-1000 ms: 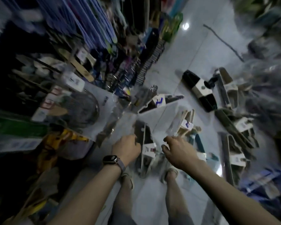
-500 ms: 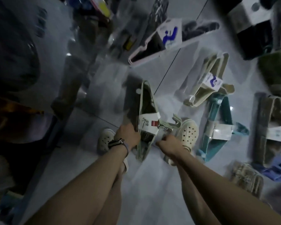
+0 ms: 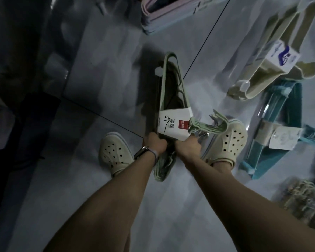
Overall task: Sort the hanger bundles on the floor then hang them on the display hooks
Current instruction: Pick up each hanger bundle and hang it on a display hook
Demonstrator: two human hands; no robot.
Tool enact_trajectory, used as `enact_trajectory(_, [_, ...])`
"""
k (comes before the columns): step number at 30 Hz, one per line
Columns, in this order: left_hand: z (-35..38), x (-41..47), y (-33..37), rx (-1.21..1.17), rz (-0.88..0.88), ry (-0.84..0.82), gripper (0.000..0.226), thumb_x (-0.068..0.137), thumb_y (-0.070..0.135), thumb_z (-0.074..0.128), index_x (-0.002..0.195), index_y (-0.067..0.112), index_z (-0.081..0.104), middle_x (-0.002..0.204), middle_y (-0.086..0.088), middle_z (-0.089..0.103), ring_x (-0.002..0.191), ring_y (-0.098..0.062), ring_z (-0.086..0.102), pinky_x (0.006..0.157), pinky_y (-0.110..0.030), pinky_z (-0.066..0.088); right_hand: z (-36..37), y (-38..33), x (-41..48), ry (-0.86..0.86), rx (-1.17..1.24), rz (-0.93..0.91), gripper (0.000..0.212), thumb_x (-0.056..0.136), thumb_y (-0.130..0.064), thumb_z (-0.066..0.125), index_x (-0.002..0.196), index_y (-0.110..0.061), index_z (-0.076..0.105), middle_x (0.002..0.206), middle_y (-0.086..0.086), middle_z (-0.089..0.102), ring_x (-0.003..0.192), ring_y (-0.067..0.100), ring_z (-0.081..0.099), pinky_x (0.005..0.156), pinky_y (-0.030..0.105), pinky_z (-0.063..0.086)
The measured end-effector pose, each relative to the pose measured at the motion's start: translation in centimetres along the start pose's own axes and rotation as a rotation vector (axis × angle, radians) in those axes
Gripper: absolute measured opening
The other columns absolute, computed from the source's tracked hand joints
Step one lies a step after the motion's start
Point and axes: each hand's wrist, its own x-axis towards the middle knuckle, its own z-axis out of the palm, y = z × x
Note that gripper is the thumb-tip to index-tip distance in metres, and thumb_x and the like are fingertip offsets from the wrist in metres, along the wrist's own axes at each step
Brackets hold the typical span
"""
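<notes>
Head view looks straight down at the grey tiled floor (image 3: pixel 102 73). In the middle of the frame the green hanger bundle (image 3: pixel 168 95) stands on end between the person's cream clogs (image 3: pixel 115 153), its white paper band (image 3: pixel 173 124) facing the camera and its hooks (image 3: pixel 205 124) pointing right. The left hand (image 3: pixel 155 143), with a watch (image 3: pixel 141 152) at the wrist, curls round the bundle's left edge just below the band. The right hand (image 3: pixel 188 147) grips it beside the hooks. At right, a beige bundle (image 3: pixel 273 70) and a teal bundle (image 3: pixel 273 135) lie flat on the floor, and a pale pink bundle (image 3: pixel 164 17) sits at the top edge
</notes>
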Motion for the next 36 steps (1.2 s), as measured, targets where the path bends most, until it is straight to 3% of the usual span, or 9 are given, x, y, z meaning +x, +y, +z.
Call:
enact_trajectory(5, [1.2,1.5,-0.7,-0.052,0.016,0.061,0.029,0.086,0.010,0.063,0.114,0.002,0.069,0.119,-0.021,0.068,0.110,-0.040,0.064,0.089,-0.035,0.053,1.3,0.6,0.8,0.136,-0.012,-0.047,0.032,0.078,-0.013,0.067,0.108,-0.002,0.069,0.108,0.020,0.072,0.101,0.041,0.069,0.090,0.045,0.061])
enact_trajectory(10, [2.1,0.5,-0.5,-0.015,0.054,0.173,0.026,0.085,0.011,0.060,0.108,0.006,0.073,0.111,-0.019,0.071,0.103,-0.040,0.067,0.083,-0.036,0.056,1.3,0.6,0.4,0.185,-0.003,-0.083,0.033,0.079,-0.012,0.064,0.110,-0.001,0.069,0.111,0.023,0.070,0.104,0.043,0.067,0.094,0.050,0.059])
enact_trajectory(16, [1.6,-3.1,0.7,-0.051,0.058,0.215,0.025,0.092,0.003,0.052,0.107,0.003,0.072,0.114,-0.022,0.070,0.103,-0.041,0.066,0.073,-0.032,0.045,0.7,0.2,-2.4,0.251,0.099,-0.105,0.031,0.089,-0.003,0.053,0.118,-0.004,0.065,0.117,0.023,0.069,0.110,0.043,0.065,0.098,0.046,0.055])
enact_trajectory(20, [0.2,-6.8,1.4,-0.119,0.088,0.238,0.028,0.089,0.002,0.055,0.110,0.006,0.073,0.117,-0.017,0.071,0.106,-0.038,0.065,0.072,-0.027,0.041,-0.5,-0.5,-5.5,0.282,0.163,-0.147,0.024,0.088,-0.002,0.054,0.108,-0.003,0.068,0.107,0.019,0.072,0.101,0.039,0.067,0.087,0.038,0.055])
enact_trajectory(23, [-1.2,-11.1,2.1,-0.188,0.085,0.245,0.032,0.086,0.001,0.055,0.113,0.006,0.072,0.116,-0.017,0.072,0.108,-0.037,0.066,0.080,-0.031,0.050,-2.7,-1.1,-9.0,0.282,0.157,-0.211,0.026,0.085,-0.003,0.057,0.107,-0.003,0.072,0.102,0.017,0.074,0.096,0.037,0.068,0.081,0.033,0.051])
enact_trajectory(27, [-4.8,-18.7,4.0,-0.221,0.178,0.257,0.033,0.089,-0.001,0.052,0.114,0.004,0.071,0.115,-0.017,0.073,0.108,-0.036,0.067,0.076,-0.024,0.045,-7.4,-3.1,-15.5,0.265,0.124,-0.367,0.025,0.084,0.002,0.056,0.103,0.000,0.073,0.090,0.015,0.073,0.088,0.037,0.068,0.074,0.036,0.051])
enact_trajectory(32, [-10.4,-30.8,7.0,-0.202,0.375,0.289,0.026,0.090,0.008,0.059,0.112,0.011,0.072,0.110,-0.009,0.076,0.103,-0.031,0.070,0.067,-0.021,0.041,-15.1,-6.0,-26.8,0.220,0.277,-0.547,0.031,0.082,0.003,0.055,0.096,-0.016,0.075,0.087,-0.005,0.076,0.082,0.015,0.073,0.075,0.042,0.064])
enact_trajectory(36, [-15.4,-42.0,10.4,-0.277,0.547,0.314,0.031,0.088,0.003,0.057,0.112,0.012,0.072,0.111,-0.004,0.076,0.102,-0.023,0.070,0.074,-0.021,0.050,-22.0,-9.1,-37.7,0.252,0.381,-0.736,0.041,0.080,0.012,0.055,0.094,-0.020,0.075,0.085,-0.011,0.076,0.077,0.011,0.074,0.066,0.029,0.062])
